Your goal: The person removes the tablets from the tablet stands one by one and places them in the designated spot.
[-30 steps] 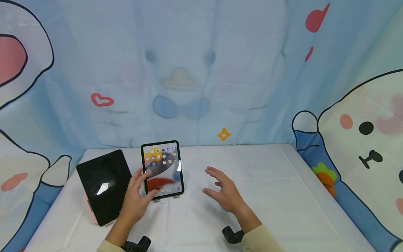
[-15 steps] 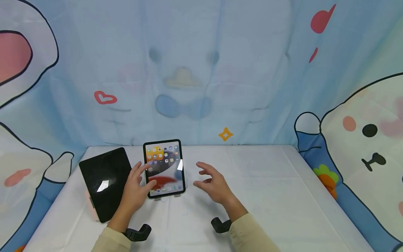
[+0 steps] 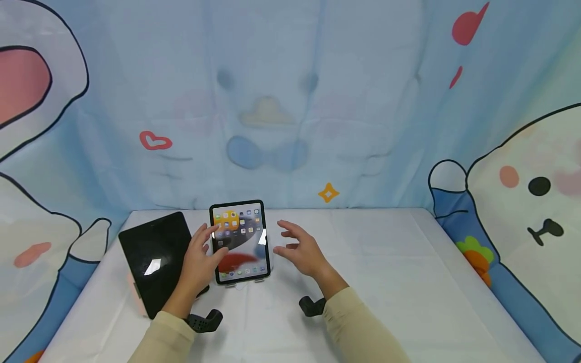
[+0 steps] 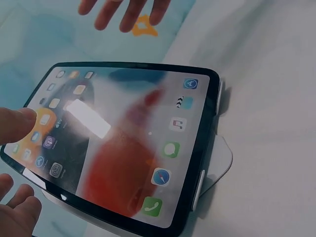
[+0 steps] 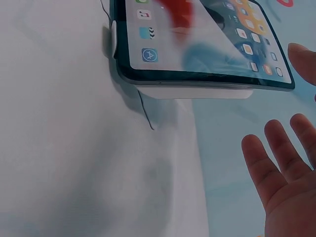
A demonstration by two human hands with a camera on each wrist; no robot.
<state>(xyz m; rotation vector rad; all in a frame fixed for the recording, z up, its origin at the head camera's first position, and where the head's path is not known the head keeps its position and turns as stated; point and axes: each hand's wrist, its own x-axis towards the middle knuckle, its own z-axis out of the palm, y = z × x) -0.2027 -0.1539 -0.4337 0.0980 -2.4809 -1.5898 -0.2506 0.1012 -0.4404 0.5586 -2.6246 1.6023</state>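
Light-blue curtain [image 3: 363, 65] printed with cartoon figures is hung behind a white-covered table [image 3: 408, 282]. At far left, a black tablet [image 3: 150, 252] with a dark screen is propped at a tilt, a pink part [image 3: 137, 298] being seen behind its lower left corner. Its right edge is overlapped in the head view by the left hand [image 3: 201, 259], whose thumb and fingers are held apart. By these the left edge of the lit tablet [image 3: 245, 247] is straddled, the thumb being set in front of the screen; whether contact is made cannot be told. Lit tablet is tilted back on a white stand [image 4: 217, 160], left of the table's middle, its lower edge held by two clips [image 4: 199, 190]; app icons are displayed. To its right, the right hand [image 3: 301, 252] is held near its edge, fingers spread, nothing gripped; a gap is seen in the right wrist view. Beige sleeves [image 3: 358, 322] are worn on both arms.
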